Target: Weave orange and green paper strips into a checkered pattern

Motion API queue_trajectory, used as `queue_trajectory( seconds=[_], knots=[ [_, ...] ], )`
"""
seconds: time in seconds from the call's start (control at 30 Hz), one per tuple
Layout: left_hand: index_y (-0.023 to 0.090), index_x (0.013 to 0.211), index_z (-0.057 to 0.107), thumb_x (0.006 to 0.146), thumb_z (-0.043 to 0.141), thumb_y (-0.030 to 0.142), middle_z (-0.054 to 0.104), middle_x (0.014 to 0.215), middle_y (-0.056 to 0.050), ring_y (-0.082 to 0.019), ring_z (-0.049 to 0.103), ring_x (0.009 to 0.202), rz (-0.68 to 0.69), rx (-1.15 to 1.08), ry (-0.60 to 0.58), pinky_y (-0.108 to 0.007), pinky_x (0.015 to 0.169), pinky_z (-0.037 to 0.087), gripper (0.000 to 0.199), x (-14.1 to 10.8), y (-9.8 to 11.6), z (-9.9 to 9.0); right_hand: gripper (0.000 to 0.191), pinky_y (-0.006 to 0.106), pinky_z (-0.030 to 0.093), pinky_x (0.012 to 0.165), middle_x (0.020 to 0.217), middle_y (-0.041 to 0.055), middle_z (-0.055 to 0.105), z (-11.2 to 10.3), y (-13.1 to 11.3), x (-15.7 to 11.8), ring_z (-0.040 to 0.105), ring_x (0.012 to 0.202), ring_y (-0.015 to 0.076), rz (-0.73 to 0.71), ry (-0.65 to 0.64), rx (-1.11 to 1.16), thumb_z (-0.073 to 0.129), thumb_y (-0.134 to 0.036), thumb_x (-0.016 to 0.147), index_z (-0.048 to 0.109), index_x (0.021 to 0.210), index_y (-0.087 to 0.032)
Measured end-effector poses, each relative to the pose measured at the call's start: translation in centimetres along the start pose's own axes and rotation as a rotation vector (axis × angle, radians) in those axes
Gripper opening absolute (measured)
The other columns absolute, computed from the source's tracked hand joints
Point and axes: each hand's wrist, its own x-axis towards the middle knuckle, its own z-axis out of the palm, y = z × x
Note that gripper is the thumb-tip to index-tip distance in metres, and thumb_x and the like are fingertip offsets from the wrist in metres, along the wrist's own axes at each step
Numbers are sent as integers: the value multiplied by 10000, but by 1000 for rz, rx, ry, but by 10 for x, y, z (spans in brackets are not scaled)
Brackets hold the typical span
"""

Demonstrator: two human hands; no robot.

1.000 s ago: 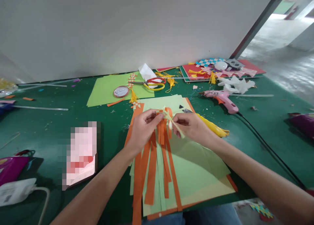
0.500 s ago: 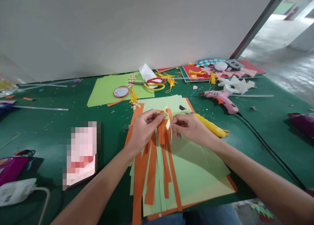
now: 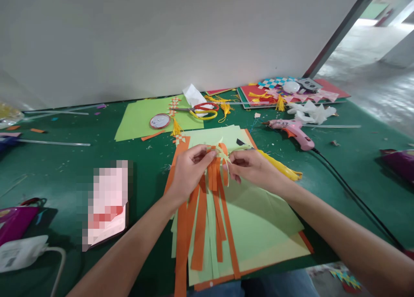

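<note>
My left hand [image 3: 194, 162] pinches a small woven piece of orange and pale green paper strips [image 3: 211, 149] between thumb and fingers. Just to its right, my right hand [image 3: 247, 164] has its fingers closed on a thin pale green paper strip [image 3: 228, 169] coming off the weave. Both hands are over a stack of pale green paper sheets [image 3: 265, 232]. Loose orange paper strips [image 3: 199, 228] fan down from below the left hand toward the table's front edge. The yellow pen-shaped holder [image 3: 281, 166] lies beyond my right wrist, partly covered by it.
A pink glue gun [image 3: 293, 131] with a black cord lies at the right. Scissors [image 3: 207, 111], a round tin [image 3: 160, 121] and yellow tassels [image 3: 176, 127] are at the back. Left stand a phone [image 3: 108, 206] and a white charger [image 3: 22, 251]. A grey wall [image 3: 145, 38] closes the far side.
My right hand has shifted slightly to the right, and the green strip end by it now stretches further toward its fingertips. My left hand keeps its hold in place.
</note>
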Motion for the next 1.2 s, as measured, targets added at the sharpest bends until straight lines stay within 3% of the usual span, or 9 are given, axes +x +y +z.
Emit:
queue_trajectory(
  seconds=[0.23,0.5,0.67,0.83,0.9,1.0,1.2],
  knots=[
    [172,682,595,838,653,368,525,653,27,-104,478,601,23,28,-3,-212,566,397,257,-1,-2,-1,262,213,361,468,580,-20,596,-8,-10,-3,524,465,76,4,-38,62,641,-298,819,551,608,-170],
    [173,672,603,832,655,372,569,668,17,-120,534,633,35,34,9,-218,596,442,260,-1,0,0,249,214,203,372,538,-4,619,-16,-8,-3,509,366,70,141,-52,268,633,-343,813,555,654,-168],
    [182,879,690,821,681,350,662,760,-3,-135,613,705,49,-4,48,-218,662,489,178,0,-4,1,214,226,173,339,503,-24,596,-20,-9,-3,453,317,71,201,-28,445,635,-364,799,576,705,-181],
    [204,976,712,825,684,338,657,735,4,-132,614,687,98,15,108,-219,652,496,203,-1,-6,-1,380,250,188,345,414,-27,467,-26,-8,0,337,317,60,315,-60,538,542,-389,849,470,534,-189],
    [214,993,718,833,676,330,658,731,6,-130,614,683,123,40,116,-217,641,494,201,-3,-5,-2,327,241,182,344,420,-38,441,-27,-7,1,314,322,60,339,-82,603,529,-358,837,482,561,-189],
    [222,1000,720,845,665,325,688,766,-3,-138,640,709,148,67,112,-223,662,506,194,-5,-3,-2,211,231,164,342,432,-55,435,-27,-7,3,285,311,60,344,-70,665,529,-294,811,512,627,-193],
    [218,959,726,845,668,339,734,893,-32,-167,681,806,146,54,93,-248,756,531,176,-5,-6,0,272,238,166,359,455,-40,459,-26,-7,2,321,328,60,239,-47,578,516,-316,849,518,610,-185]
  ],
)
